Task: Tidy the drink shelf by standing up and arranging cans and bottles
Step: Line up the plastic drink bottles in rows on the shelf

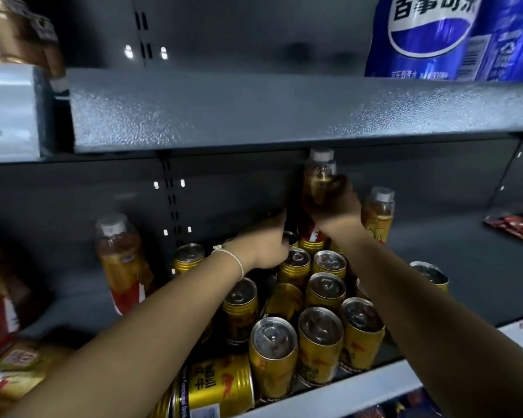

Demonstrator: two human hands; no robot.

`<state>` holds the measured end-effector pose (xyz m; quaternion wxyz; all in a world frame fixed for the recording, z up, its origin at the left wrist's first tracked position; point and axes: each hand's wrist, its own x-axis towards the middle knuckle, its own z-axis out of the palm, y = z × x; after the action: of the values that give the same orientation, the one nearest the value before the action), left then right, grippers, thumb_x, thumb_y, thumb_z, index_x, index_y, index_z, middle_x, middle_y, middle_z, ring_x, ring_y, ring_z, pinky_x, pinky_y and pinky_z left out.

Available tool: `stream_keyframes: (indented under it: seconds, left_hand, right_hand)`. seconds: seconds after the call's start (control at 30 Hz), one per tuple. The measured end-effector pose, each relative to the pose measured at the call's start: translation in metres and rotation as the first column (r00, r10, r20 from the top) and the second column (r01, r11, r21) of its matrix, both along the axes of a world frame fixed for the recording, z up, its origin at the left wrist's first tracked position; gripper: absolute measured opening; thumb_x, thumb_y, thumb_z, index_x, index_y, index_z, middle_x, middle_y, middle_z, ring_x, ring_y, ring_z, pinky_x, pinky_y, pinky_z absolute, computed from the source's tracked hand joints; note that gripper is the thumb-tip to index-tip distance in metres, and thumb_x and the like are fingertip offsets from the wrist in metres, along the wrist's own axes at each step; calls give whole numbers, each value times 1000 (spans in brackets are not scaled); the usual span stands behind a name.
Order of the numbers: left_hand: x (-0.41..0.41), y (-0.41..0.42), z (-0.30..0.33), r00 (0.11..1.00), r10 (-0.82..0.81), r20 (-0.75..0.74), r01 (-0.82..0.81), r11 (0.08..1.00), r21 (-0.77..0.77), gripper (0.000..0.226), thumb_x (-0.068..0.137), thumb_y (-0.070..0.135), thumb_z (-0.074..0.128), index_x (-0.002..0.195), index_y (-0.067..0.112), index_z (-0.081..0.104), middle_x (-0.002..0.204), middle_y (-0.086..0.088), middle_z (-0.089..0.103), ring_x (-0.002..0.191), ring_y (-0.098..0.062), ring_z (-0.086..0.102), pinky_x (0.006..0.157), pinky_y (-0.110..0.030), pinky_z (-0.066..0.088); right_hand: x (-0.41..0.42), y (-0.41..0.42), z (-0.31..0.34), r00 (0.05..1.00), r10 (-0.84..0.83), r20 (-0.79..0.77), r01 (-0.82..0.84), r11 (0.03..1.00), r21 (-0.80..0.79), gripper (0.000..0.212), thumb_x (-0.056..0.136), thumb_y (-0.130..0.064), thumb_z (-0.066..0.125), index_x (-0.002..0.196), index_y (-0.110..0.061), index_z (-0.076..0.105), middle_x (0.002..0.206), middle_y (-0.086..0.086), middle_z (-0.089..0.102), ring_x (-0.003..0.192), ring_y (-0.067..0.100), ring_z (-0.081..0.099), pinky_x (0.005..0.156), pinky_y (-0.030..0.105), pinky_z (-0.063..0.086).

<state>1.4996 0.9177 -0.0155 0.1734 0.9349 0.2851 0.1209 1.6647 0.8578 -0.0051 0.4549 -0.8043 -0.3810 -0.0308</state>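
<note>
Where gold cans (320, 342) crowd the shelf (360, 384), "Functional" readable on one lying can (218, 387). Above them, right hand (337, 206) gripping an upright bottle (319, 179) at the back. Beside it, left hand (269, 248) reaching in, fingers hidden, grip unclear.

Dim, bluish light; left edge motion-blurred; glare on upper shelf lip (254, 116).

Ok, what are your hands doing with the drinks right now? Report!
Right hand grips a bottle at the back of the shelf. Left hand among the cans, grip unclear. One can lying down in front.
</note>
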Motion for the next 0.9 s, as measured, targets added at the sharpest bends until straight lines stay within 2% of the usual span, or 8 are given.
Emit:
stream_keyframes:
  seconds: [0.27, 0.37, 0.47, 0.57, 0.63, 0.7, 0.8, 0.9]
  left_hand:
    - [-14, 2, 4, 1000, 15, 25, -15, 1000, 20, 72, 99, 34, 48, 156, 24, 4, 159, -7, 24, 140, -28, 33, 97, -27, 31]
    - [-23, 2, 9, 997, 10, 76, -9, 1000, -12, 69, 98, 33, 50, 155, 23, 12, 157, -6, 29, 138, -27, 36, 92, -24, 27]
    - [-34, 0, 16, 990, -23, 142, 35, 996, -84, 59, 95, 36, 55, 147, 26, 31, 143, -1, 46, 123, -18, 46, 92, -20, 30]
    - [-46, -3, 23, 979, -31, 203, 65, 984, -166, 32, 88, 43, 65, 114, 41, 48, 99, 20, 54, 86, 2, 51, 65, -9, 34]
    - [-57, -4, 28, 970, -31, 242, 81, 976, -201, 41, 83, 49, 69, 118, 37, 50, 102, 17, 55, 87, 3, 51, 69, -14, 38]
    - [-72, -1, 31, 966, 1, 260, 54, 977, -207, 54, 78, 49, 73, 125, 29, 53, 114, 9, 59, 99, -9, 56, 84, -29, 49]
    - [-108, -1, 36, 947, 53, 316, 47, 952, -302, 59, 74, 36, 80, 126, 24, 55, 117, 2, 62, 106, -17, 60, 92, -40, 53]
    - [-152, 2, 38, 933, 51, 355, 87, 928, -363, 31, 75, 25, 79, 102, 28, 65, 99, 2, 68, 93, -14, 64, 81, -28, 53]
  right_hand:
    - [5, 5, -3, 996, 9, -86, -5, 999, 48, 63, 83, -41, 78, 135, -18, 50, 125, 5, 61, 115, 26, 60, 90, 32, 44]
    - [-3, 2, 0, 972, 67, -226, -32, 987, 156, 49, 78, -39, 83, 116, -27, 55, 105, -6, 62, 107, 22, 61, 89, 32, 47]
    - [-21, -4, 10, 886, 207, -415, -46, 930, 365, 41, 73, -29, 88, 98, -31, 55, 94, -10, 65, 102, 21, 66, 92, 37, 53]
    - [-53, -7, 20, 748, 340, -570, -75, 897, 436, 37, 74, -27, 88, 100, -21, 62, 99, 4, 72, 90, 21, 71, 82, 40, 60]
    - [-77, -8, 24, 665, 397, -632, -124, 894, 431, 26, 79, -24, 84, 95, -18, 64, 94, 8, 74, 77, 20, 72, 62, 35, 60]
    - [-102, -8, 25, 586, 439, -681, -167, 888, 428, 17, 85, -21, 78, 92, -16, 64, 87, 7, 73, 72, 18, 71, 52, 31, 56]
    - [-138, -3, 25, 539, 456, -708, -238, 889, 392, 15, 90, -25, 74, 95, -15, 64, 85, 6, 73, 77, 19, 71, 53, 32, 56]
    - [-172, 8, 26, 553, 453, -700, -298, 892, 341, 31, 86, -38, 77, 103, -15, 65, 92, 7, 75, 84, 23, 73, 67, 39, 61]
